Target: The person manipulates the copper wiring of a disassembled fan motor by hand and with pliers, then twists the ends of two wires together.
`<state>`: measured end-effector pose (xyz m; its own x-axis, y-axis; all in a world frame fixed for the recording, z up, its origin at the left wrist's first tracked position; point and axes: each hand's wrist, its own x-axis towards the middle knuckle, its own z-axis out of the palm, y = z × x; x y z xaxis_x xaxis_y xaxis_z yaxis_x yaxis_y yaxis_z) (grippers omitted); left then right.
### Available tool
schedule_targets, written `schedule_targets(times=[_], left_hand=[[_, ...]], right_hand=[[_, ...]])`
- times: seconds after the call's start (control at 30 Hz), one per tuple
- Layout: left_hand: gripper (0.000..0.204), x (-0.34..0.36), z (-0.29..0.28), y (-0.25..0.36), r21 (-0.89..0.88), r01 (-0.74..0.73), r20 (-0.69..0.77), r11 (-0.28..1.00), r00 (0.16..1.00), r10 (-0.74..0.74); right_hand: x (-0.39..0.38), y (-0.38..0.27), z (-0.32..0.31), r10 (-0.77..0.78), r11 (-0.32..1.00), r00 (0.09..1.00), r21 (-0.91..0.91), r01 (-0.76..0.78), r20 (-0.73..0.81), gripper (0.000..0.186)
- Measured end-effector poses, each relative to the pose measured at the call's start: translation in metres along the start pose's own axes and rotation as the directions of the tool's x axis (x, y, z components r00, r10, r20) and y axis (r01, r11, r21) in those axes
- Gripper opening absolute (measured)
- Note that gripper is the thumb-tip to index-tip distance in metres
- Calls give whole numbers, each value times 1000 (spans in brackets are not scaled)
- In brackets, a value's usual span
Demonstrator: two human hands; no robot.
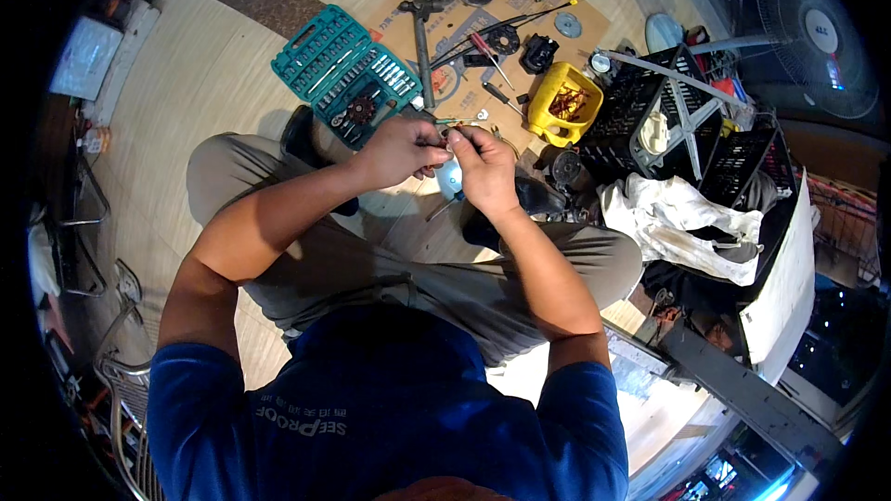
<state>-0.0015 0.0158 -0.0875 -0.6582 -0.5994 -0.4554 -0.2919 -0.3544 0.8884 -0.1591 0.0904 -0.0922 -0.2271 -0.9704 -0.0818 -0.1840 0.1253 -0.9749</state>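
Observation:
My left hand (401, 150) and my right hand (487, 170) meet in front of my knees, fingertips close together. Both are closed in a pinch around something small, which the fingers mostly hide. Just beyond them, a thin greenish piece with a shiny end (481, 115) shows over the cardboard. Below the hands, a pale blue rounded object (450, 180) lies between my feet, partly covered. Left of the hands lies an open teal socket set case (306, 44), with a dark round part (362, 109) resting on it.
Flattened cardboard (394, 11) bears a hammer (422, 42), a red-handled screwdriver (487, 54), a black-handled screwdriver (502, 96) and dark round parts. A cut yellow container (541, 121) holds reddish wire-like pieces. To the right are black crates (613, 116), white cloth (664, 213) and a fan (817, 32).

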Motion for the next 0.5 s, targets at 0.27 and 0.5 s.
schedule_targets(times=[0.27,0.5], left_hand=[[19,5,-8,-2,-223,111,300,968,953,-40],[19,2,2,1,-52,18,95,999,995,-13]], right_hand=[[4,-5,-7,196,925,977,315,-213,84,17],[-1,-10,0,10,996,1000,89,-8,-26,22]])
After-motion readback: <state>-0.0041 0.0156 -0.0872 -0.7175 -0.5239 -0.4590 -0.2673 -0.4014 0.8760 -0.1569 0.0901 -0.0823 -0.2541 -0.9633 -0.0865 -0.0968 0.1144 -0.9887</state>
